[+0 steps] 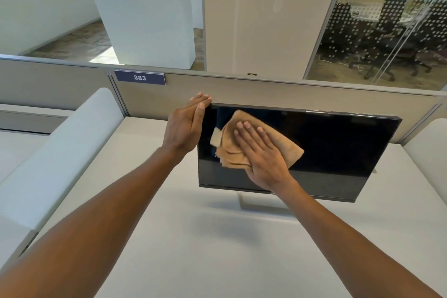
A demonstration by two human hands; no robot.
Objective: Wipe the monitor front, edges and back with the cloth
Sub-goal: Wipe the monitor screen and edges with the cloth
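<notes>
A: Hands? Where's the monitor (314, 152)?
B: Upright on bench (169, 237). Right hand (261, 152), fingers flat, presses cloth (229, 152) on screen. Left hand (186, 126), fingers straight, braces top-left corner, likely steadying it.

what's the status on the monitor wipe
Left hand open, braced on monitor top left corner. Right hand flat, pressing cloth on the front, left half. Nothing in the way.
</notes>
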